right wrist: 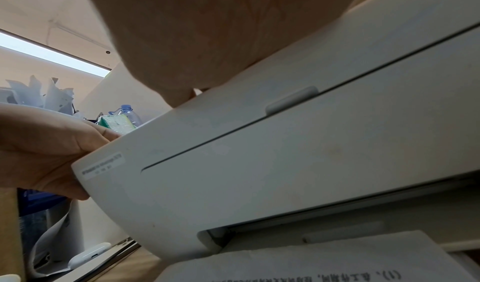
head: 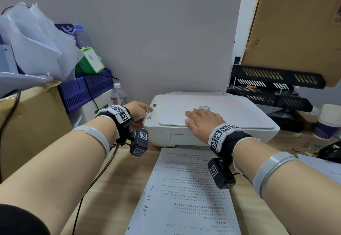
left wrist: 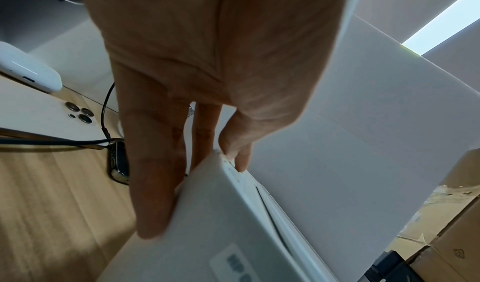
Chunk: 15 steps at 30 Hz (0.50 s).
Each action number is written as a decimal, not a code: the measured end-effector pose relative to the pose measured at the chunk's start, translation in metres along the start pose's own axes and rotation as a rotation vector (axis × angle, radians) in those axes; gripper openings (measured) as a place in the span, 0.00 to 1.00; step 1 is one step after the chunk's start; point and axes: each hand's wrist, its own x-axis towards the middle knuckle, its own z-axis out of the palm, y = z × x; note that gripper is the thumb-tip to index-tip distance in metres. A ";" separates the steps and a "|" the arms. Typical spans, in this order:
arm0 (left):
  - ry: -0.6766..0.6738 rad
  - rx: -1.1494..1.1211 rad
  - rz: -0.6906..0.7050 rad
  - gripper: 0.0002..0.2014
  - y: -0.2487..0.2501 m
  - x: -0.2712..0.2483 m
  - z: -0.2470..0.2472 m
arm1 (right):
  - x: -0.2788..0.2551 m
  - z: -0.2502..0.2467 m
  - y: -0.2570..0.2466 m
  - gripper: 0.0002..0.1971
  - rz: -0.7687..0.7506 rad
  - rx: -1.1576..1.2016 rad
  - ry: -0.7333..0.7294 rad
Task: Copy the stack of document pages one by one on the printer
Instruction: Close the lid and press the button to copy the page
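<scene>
Both my hands sit spread on the printer [head: 212,116]: left hand [head: 138,110] fingering the front-left corner buttons, right hand [head: 203,122] flat on the lid [head: 230,113]; pages [head: 184,188] look thin and floppy, so I'd lift one by an edge.

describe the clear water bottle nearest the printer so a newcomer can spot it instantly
Start at the white HP printer mid-desk against the wall. Just past its left rear corner, beyond the left hand, stands a clear water bottle. Its white cap sets it apart from the blue-capped bottle higher up behind the blue basket.

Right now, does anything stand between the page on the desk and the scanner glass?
Yes: the printer lid is shut, with the right hand flat on it. The printed page lies before the printer.
</scene>
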 end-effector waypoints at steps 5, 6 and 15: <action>0.000 0.002 0.005 0.19 0.000 0.000 -0.001 | -0.001 0.000 0.000 0.26 0.001 0.000 0.003; 0.001 0.001 0.006 0.19 -0.001 0.000 -0.001 | -0.001 0.000 -0.001 0.26 0.002 0.003 0.003; 0.011 0.009 0.008 0.20 0.003 -0.005 0.002 | 0.000 0.000 -0.001 0.26 0.008 0.005 0.004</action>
